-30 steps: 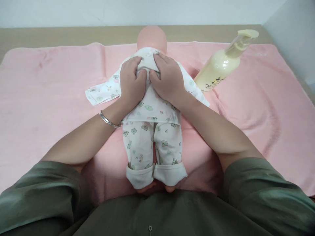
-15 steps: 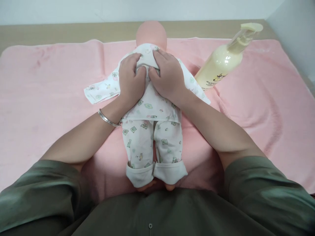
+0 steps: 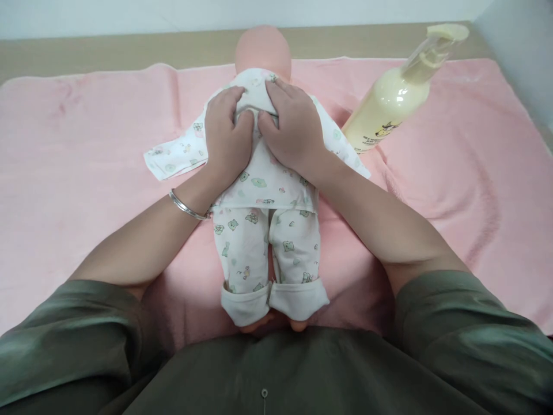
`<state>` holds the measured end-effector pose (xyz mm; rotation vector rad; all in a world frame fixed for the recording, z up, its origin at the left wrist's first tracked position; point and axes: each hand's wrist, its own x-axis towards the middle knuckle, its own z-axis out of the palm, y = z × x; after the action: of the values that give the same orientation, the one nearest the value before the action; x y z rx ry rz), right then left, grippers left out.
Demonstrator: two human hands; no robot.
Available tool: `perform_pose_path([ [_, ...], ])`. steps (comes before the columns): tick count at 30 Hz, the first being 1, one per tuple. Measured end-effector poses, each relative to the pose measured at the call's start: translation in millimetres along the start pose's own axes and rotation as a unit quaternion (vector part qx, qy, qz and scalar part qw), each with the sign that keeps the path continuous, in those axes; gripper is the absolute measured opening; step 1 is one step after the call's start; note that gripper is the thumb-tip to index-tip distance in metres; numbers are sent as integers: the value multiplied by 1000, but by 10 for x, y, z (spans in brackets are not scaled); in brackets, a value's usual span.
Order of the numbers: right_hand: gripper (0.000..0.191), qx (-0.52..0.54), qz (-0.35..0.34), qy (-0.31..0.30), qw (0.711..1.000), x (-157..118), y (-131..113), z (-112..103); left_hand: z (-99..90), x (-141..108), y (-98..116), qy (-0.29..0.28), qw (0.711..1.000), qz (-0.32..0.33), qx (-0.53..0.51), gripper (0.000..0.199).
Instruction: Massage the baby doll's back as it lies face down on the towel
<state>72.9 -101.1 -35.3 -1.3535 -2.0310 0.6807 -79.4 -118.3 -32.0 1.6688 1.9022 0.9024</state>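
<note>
A baby doll (image 3: 263, 49) lies with its head away from me, dressed in a white patterned top (image 3: 268, 187) and matching trousers (image 3: 246, 248) with turned-up cuffs. My left hand (image 3: 228, 132) rests on the left side of the upper back or chest of the top, thumb apart from the fingers. My right hand (image 3: 294, 127) lies on the right side in the same way. Between the two thumbs a fold of the cloth shows. The sleeves spread out to both sides, and the doll's feet (image 3: 298, 325) peek from the cuffs.
Under the doll is a pink blanket (image 3: 86, 144) on a light wooden surface (image 3: 108, 55). A cream pump bottle (image 3: 389, 106) stands on the blanket to the right, near the right sleeve. A pale wall rises behind.
The whole view has shifted slightly, so that the doll, hands and bottle sit a little higher. Both hands stay in the same places on the top.
</note>
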Motion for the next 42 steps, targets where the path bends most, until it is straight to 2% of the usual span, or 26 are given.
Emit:
perform_pose_path([
  [8,22,4,11,1,1000,2,-17,11,14,6,-13,5,1000,2,19,39],
  [12,28,13,9,4,1000,-7,-26,1,13,2,-23,26,999,15,10,36],
  [20,48,24,5,-24,999,43,34,36,24,-21,2,43,999,5,14,41],
  [25,47,26,13,-27,999,63,56,58,20,-36,45,46,999,7,26,42],
  [42,51,22,16,-29,999,42,30,32,27,-23,4,41,999,6,18,41],
])
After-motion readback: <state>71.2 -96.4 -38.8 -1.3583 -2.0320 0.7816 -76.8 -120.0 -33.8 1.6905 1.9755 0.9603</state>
